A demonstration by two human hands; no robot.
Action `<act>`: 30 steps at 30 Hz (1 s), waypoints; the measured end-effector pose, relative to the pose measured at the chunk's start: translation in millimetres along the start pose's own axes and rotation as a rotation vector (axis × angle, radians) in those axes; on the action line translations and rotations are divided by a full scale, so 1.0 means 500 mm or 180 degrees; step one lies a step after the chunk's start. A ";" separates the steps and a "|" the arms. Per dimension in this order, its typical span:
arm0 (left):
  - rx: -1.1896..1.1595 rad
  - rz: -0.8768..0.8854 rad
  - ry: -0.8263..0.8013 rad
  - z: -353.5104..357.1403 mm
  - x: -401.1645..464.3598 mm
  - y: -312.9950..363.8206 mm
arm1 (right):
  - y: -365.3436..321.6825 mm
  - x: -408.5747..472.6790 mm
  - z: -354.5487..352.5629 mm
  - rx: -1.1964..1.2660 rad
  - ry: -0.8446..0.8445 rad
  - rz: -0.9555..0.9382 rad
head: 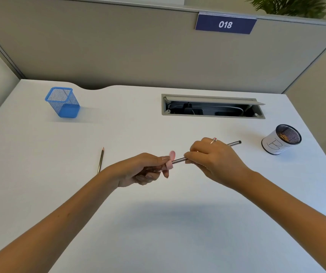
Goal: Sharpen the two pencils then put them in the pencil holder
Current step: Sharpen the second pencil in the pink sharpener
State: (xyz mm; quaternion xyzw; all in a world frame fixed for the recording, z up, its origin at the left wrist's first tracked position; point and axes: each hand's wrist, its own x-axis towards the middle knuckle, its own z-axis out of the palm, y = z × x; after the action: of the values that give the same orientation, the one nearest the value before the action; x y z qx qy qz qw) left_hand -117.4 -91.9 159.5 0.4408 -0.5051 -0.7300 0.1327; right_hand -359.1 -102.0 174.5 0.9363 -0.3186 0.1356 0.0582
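left hand (146, 170) grips pink sharpener (169, 164); right hand (209, 156) grips striped pencil (235, 143); sign (225, 24) reads "018"

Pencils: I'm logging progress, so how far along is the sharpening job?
Done: the pencil on the desk shows a pointed tip, so it may be sharpened. In hand: the left hand holds a pink sharpener while the right hand feeds the second pencil into it. Left: both pencils must go into a holder; the blue holder has none.
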 end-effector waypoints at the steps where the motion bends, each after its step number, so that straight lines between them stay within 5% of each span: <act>1: -0.0132 -0.0069 0.0002 0.003 -0.001 0.002 | -0.003 -0.001 0.001 -0.0060 0.0069 -0.0023; 4: 0.0103 0.0027 0.0111 0.006 0.001 0.001 | -0.009 -0.005 0.001 0.0059 -0.0175 0.0244; 10: 0.3281 0.1501 0.1216 0.009 0.012 -0.034 | -0.006 0.000 -0.010 0.1173 -0.1498 0.1130; 12: 0.3651 0.1709 0.1254 0.005 0.010 -0.031 | -0.013 -0.003 -0.010 0.1515 -0.1582 0.1280; 18: 0.1934 0.0881 0.0624 -0.001 0.012 -0.028 | -0.019 0.001 -0.021 0.1656 -0.1557 0.1241; 24: 0.0218 0.0167 -0.0105 0.003 0.003 -0.020 | -0.014 -0.003 -0.003 0.0232 -0.0113 0.0066; 27: 0.0168 0.0181 -0.0033 0.009 0.001 -0.019 | -0.015 -0.005 0.000 0.0159 -0.0109 0.0113; 30: 0.1160 0.0630 0.0589 0.020 0.004 -0.026 | -0.015 -0.005 -0.002 0.0407 -0.0528 0.0505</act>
State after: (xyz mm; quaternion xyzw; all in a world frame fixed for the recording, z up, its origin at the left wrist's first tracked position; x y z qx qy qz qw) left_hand -123.0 -80.9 148.6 0.4710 -0.6551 -0.5665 0.1676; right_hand -356.6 -94.7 174.4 0.9180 -0.3861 0.0819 -0.0390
